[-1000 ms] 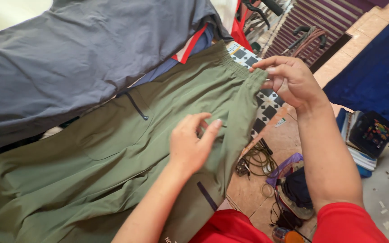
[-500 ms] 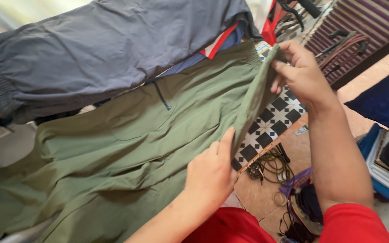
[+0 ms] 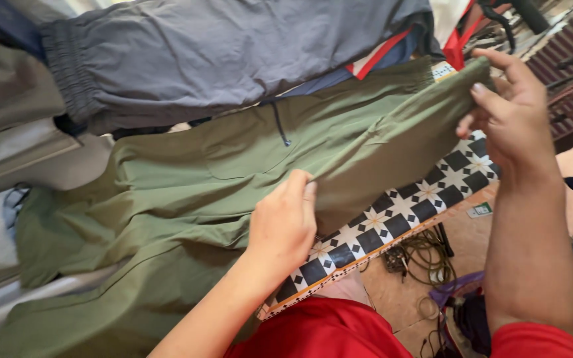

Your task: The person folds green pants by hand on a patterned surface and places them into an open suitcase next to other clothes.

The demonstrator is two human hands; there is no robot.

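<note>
Head camera view, looking down at two bare hands working with a pair of olive green trousers (image 3: 187,199). The left hand (image 3: 283,222) is closed on the lower folded edge of the green fabric, fingers curled over the cloth and the thumb hidden behind it. The right hand (image 3: 512,116), higher and farther out, pinches the waistband corner of the same trousers between thumb and fingertips, the other fingers loosely bent. The cloth stretches in a flat band between the two hands, folded over on itself. The rest of the trousers spreads away to the left of the left hand, with a dark zip pull (image 3: 281,129) hanging on the fabric just beyond that hand.

Beyond both hands, a grey garment (image 3: 233,46) with an elastic cuff lies above the green trousers, overlapping their far edge. A red and white strip of cloth (image 3: 379,56) peeks out between them. Beneath the stretched cloth, between the hands, a black and white patterned tile ledge (image 3: 399,212) shows. Below the right forearm, a tangle of cables (image 3: 419,252) lies on the brown floor. Nearest the camera are the person's red sleeves (image 3: 326,331).
</note>
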